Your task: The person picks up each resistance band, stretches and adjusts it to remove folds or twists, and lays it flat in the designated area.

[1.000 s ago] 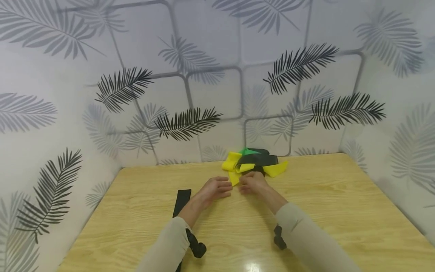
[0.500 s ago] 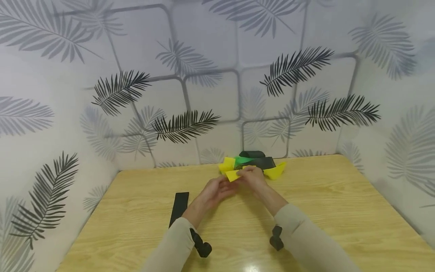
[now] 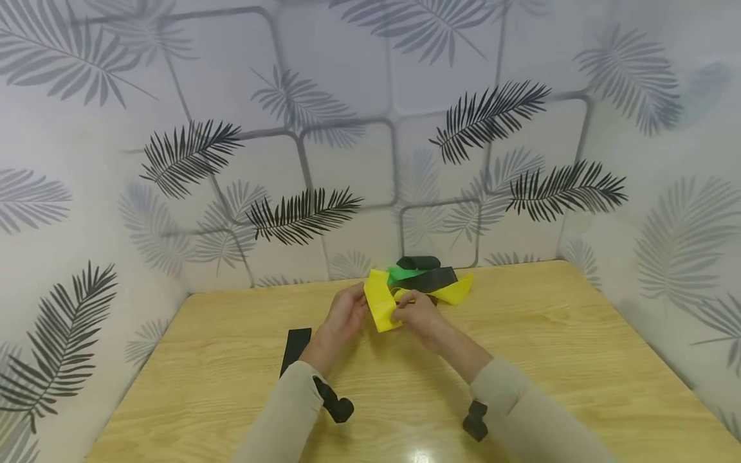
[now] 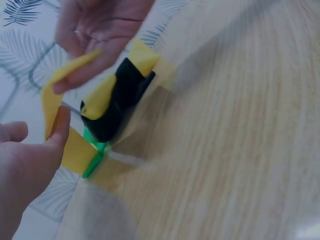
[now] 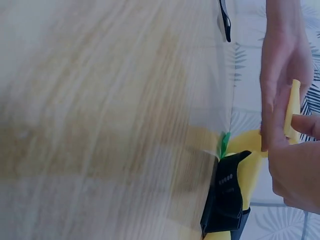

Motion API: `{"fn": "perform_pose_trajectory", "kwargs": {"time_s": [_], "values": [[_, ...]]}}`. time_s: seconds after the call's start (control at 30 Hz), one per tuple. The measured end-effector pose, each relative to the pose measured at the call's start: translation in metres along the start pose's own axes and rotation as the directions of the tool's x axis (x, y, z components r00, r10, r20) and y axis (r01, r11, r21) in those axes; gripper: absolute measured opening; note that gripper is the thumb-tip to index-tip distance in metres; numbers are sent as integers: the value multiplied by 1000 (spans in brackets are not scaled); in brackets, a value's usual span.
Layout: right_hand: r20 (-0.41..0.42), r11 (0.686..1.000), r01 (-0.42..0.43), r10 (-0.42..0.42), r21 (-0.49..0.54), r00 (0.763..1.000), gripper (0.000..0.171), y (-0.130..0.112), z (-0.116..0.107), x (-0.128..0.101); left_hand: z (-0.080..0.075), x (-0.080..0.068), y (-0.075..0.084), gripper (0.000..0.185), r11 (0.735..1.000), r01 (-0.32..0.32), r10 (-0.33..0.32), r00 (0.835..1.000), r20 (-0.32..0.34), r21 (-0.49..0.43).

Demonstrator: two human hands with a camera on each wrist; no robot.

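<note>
Yellow band [image 3: 382,307], flat elastic strip: being held up just above the wooden table [image 3: 556,360] at the centre of the head view, one end trailing back into a heap at the far edge. Left hand [image 3: 343,316]: lying against the strip's left side, fingers extended and close together, thumb touching the yellow surface in the left wrist view [image 4: 62,125]. Right hand [image 3: 415,316]: gripping the strip's right edge, fingers curled and clamped on it. Heap, just above the hands in the frame: a black band [image 3: 429,280] lying across a green band [image 3: 403,273] and more yellow loops, all touching. Separate black strip [image 3: 295,346]: lying flat at lower left of centre, beside the left forearm, well apart from the heap. Backdrop: leaf-patterned wall [image 3: 173,128] filling the upper frame.
</note>
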State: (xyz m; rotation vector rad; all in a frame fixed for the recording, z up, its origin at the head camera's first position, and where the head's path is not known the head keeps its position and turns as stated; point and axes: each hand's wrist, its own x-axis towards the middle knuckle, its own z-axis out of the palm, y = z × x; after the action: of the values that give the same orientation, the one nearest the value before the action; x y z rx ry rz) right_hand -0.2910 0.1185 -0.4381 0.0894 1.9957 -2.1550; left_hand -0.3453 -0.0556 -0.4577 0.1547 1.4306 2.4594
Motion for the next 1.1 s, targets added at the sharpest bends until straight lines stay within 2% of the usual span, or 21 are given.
{"fn": "perform_pose_trajectory", "kwargs": {"time_s": [0.13, 0.23, 0.37, 0.53, 0.6, 0.73, 0.83, 0.97, 1.1], "values": [[132, 998, -44, 49, -42, 990, 57, 5, 4, -6, -1, 1, 7, 50, 1000, -17, 17, 1000, -13, -15], [195, 997, -50, 60, -59, 979, 56, 5, 8, -9, 0, 1, 13, 49, 999, -29, 28, 999, -25, -26], [205, 996, -48, 62, -74, 977, 46, 3, 14, -13, -2, -3, 21, 49, 1000, -16, 15, 1000, -19, -11], [186, 998, -67, 62, 21, 981, 24, 2, 20, -13, -8, -8, 30, 51, 1000, -4, 3, 999, 33, 25], [182, 997, -68, 61, 35, 981, 22, 3, 20, -12, -11, -11, 33, 52, 1000, 3, -4, 999, 51, 19], [193, 997, -31, 44, -70, 980, 30, 5, 20, -14, -16, -14, 39, 54, 999, 35, -34, 997, 69, -19], [218, 990, -9, 40, -141, 975, 26, 6, 20, -19, -18, -16, 44, 55, 999, 39, -39, 996, 78, 1], [269, 987, 3, 41, -161, 962, 23, 8, 22, -27, -19, -18, 48, 49, 998, 11, -16, 996, 83, 55], [311, 985, 10, 45, -171, 949, 23, 11, 24, -35, -22, -19, 50, 43, 995, -21, 16, 998, 58, 95]]}}
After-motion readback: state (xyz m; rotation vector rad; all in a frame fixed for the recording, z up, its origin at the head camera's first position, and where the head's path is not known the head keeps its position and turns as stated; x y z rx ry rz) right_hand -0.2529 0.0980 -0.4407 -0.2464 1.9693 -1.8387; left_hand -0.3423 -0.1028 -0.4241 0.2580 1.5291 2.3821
